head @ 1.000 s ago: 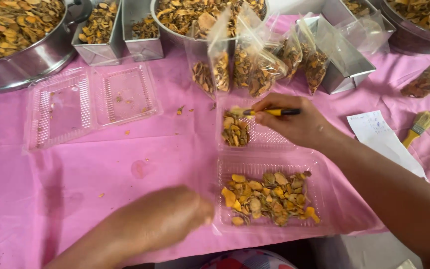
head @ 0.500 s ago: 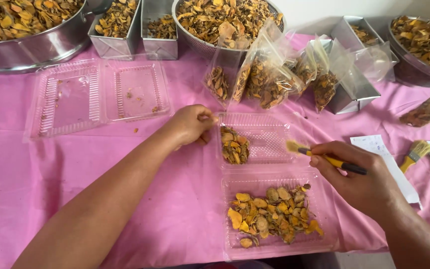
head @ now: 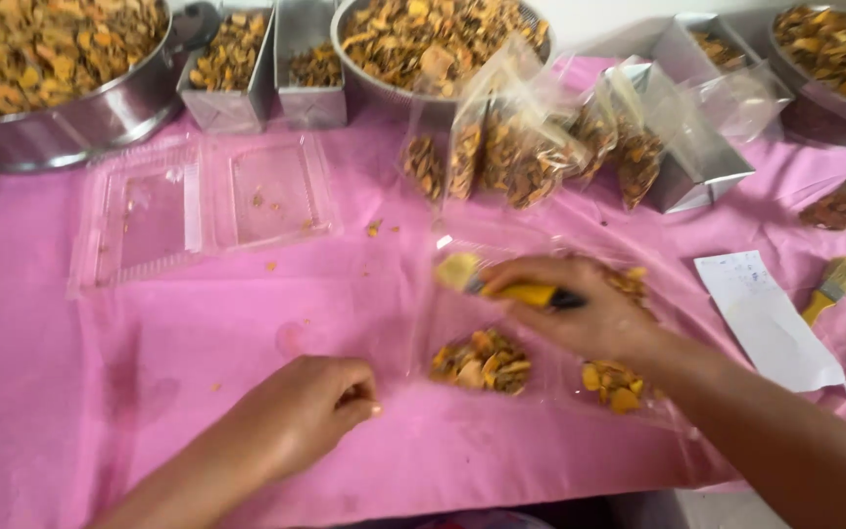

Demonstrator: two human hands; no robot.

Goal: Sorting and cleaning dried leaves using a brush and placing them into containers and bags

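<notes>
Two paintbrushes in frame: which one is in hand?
The yellow-handled brush over the clear tray, gripped by the right hand. The other brush lies untouched at the table's right edge.

Open tray (head: 203,206) left of filled bags (head: 531,157)

A small brush (head: 511,287) with a yellow handle, dark ferrule and pale yellow-stained bristles lies almost level, bristles pointing left, gripped in the right hand (head: 580,312) above a clear hinged plastic container (head: 443,313) that lies open on the pink-covered counter (head: 70,392), near the middle. The container's walls are blurred and hard to trace. Inside it, a heap of yellow-brown dried slices (head: 482,360) sits at the near left, and a smaller heap of brighter yellow pieces (head: 611,382) shows just right of it, partly hidden beneath the wrist.
</notes>
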